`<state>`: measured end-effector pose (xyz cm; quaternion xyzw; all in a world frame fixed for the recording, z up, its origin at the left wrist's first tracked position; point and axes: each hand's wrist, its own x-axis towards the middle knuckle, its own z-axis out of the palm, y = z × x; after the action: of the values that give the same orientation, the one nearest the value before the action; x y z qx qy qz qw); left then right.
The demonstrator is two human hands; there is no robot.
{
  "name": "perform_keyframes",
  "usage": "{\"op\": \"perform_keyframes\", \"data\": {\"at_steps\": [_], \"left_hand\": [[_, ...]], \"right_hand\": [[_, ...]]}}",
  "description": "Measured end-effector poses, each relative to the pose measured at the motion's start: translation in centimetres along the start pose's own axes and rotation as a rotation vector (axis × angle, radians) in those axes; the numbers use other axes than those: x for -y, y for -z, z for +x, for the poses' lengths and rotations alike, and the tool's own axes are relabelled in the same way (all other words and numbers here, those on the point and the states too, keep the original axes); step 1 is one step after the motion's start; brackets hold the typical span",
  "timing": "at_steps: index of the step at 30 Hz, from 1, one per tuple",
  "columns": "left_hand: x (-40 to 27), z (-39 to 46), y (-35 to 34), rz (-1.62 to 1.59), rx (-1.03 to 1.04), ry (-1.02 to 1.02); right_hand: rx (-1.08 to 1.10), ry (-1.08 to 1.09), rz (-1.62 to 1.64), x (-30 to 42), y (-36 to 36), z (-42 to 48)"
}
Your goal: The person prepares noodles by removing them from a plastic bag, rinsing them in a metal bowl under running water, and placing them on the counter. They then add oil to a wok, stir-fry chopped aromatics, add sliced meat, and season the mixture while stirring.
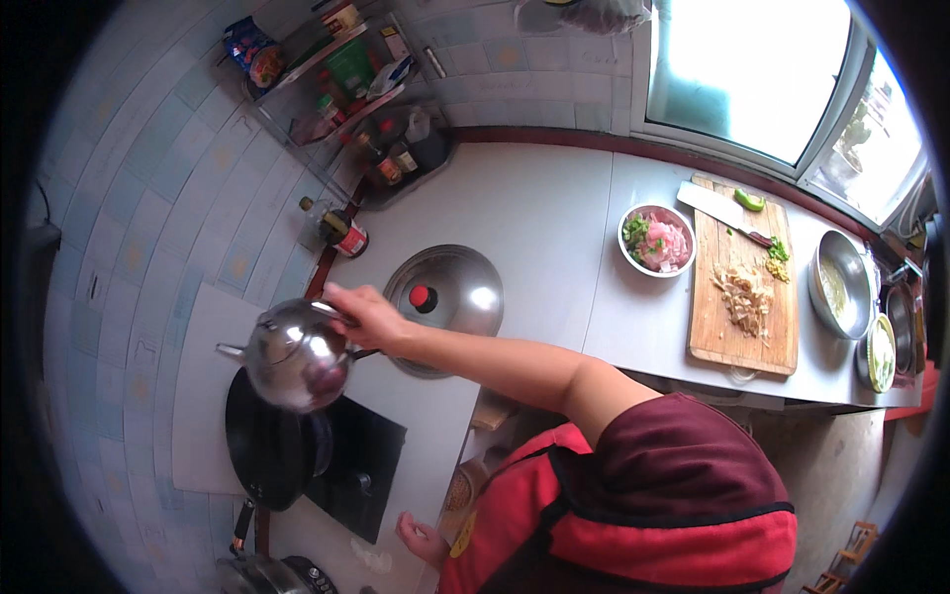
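My right hand (364, 319) grips the handle of a shiny stainless steel kettle (297, 360). The kettle hangs over the upper part of a black wok (267, 453), its spout pointing towards the tiled wall. Whether water flows from the spout cannot be told. The wok sits on a black glass cooktop (364, 468); its inside is partly hidden by the kettle. My left hand (423, 538) is low by the counter's front edge, fingers loosely curled, with nothing seen in it. A domed steel lid (467, 289) with a red-topped knob lies beyond my right forearm.
Bottles (345, 234) and a seasoning rack (326, 89) stand by the wall. Along the counter are a bowl of sliced meat and chopped greens (657, 241), a wooden cutting board (712, 319) with a cleaver (712, 202), and a steel bowl (853, 286). A steel appliance (260, 575) stands beside the wok.
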<state>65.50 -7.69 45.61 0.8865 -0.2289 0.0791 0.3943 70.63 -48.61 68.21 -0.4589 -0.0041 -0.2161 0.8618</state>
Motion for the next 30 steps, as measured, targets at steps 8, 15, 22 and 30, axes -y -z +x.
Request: {"op": "perform_keyframes", "data": {"at_steps": [8,15,22,30], "left_hand": [[-9.5,3.1,-6.8,0.021,0.182,-0.278],[-17.0,6.3,-10.9,-0.042,0.326,-0.297],[-20.0,7.1,-12.4,-0.043,0.409,-0.330],[-21.4,5.8,-13.4,-0.027,0.444,-0.382]], "right_hand": [[-0.301,0.125,-0.270,1.2,18.3,-7.1],[-0.580,0.210,-0.419,0.0,28.8,-13.9],[-0.720,0.167,-0.496,-0.7,32.2,-17.8],[-0.764,0.161,-0.678,-2.3,34.0,-20.1]]}}
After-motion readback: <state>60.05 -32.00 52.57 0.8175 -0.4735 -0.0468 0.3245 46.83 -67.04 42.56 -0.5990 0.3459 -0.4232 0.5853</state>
